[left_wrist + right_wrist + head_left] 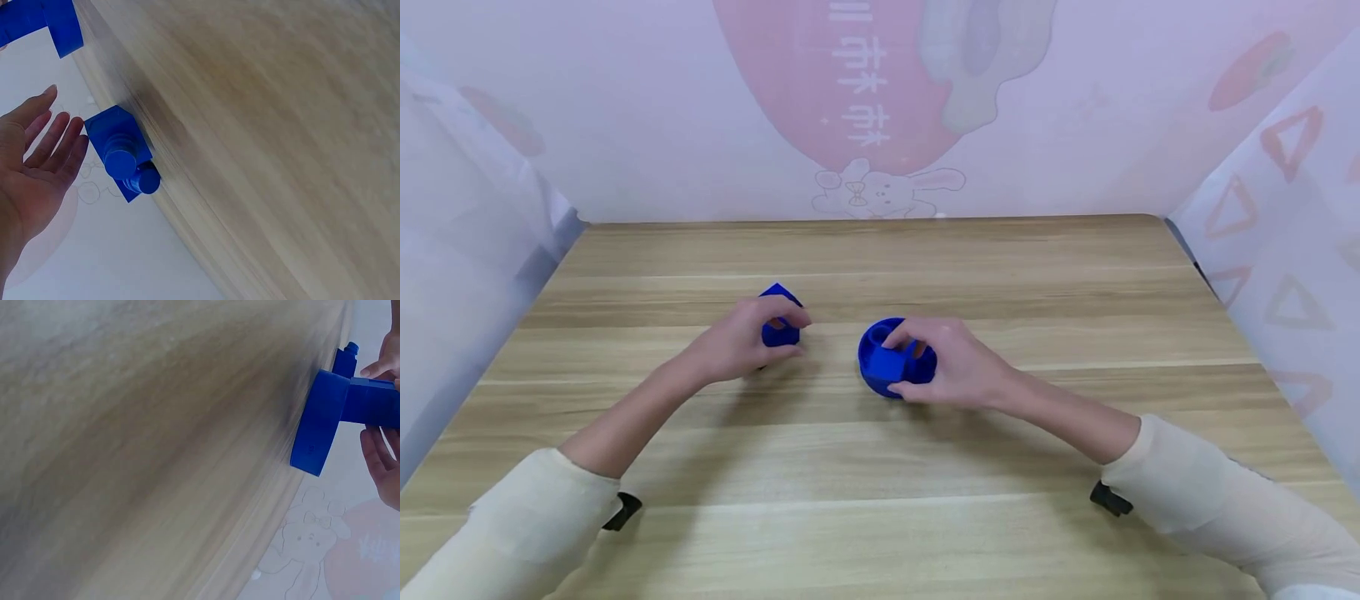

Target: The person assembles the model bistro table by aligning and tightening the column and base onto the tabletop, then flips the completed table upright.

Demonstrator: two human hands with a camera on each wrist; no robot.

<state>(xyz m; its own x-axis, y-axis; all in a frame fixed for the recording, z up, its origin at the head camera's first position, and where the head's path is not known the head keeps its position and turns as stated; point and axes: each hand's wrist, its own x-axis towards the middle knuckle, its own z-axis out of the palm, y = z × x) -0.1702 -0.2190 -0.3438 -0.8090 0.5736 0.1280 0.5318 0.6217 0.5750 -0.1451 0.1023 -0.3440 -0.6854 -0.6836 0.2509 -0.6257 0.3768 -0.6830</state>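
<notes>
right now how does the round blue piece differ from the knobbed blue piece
The round blue piece has a circular base with a block standing out; the knobbed blue piece is angular with two cylindrical knobs. The right hand grips the round blue piece; the left hand is beside the knobbed blue piece. Both are blue.

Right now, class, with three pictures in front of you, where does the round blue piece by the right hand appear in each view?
Head: the round blue piece is just below the centre, at the right hand.
Left wrist: the round blue piece is in the top left corner, cut off by the frame.
Right wrist: the round blue piece is upper right, seen side-on.
Shared landmark: the wooden tabletop.
</notes>
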